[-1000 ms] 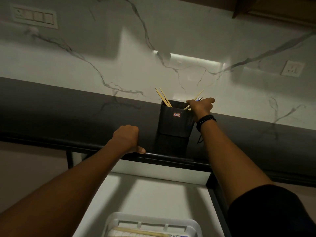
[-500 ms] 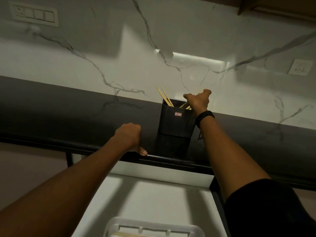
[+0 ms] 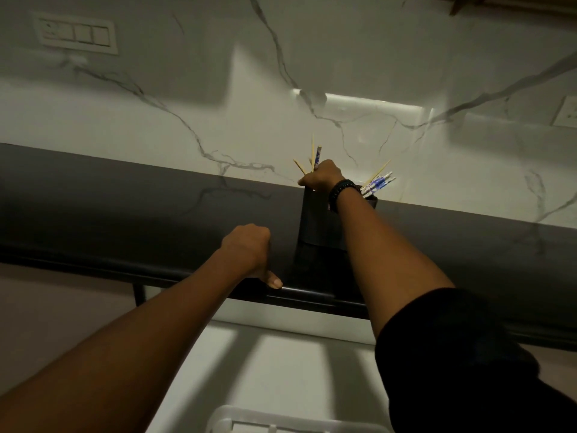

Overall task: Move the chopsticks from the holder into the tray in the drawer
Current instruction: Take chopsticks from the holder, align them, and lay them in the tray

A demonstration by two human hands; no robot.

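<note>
A black holder [image 3: 315,223] stands on the dark counter against the marble wall. My right hand [image 3: 323,176] is at its left rim and grips a few chopsticks [image 3: 316,156], wooden and blue-patterned, whose tips stick up above my fist. More blue-patterned and wooden chopsticks [image 3: 378,182] lean out of the holder's right side. My left hand [image 3: 249,250] is curled in a fist on the counter's front edge, thumb against the lip, holding nothing. The white tray [image 3: 268,421] shows at the bottom edge, inside the open drawer [image 3: 281,364].
The dark counter [image 3: 140,214] runs across the view with a rounded front edge. A switch plate [image 3: 78,34] sits on the wall at upper left, a socket [image 3: 566,112] at right. My black sleeve [image 3: 468,364] covers the drawer's right side.
My right hand has moved from the holder's right side to its left side and closed round a few chopsticks there. The left hand has stayed on the counter edge.
</note>
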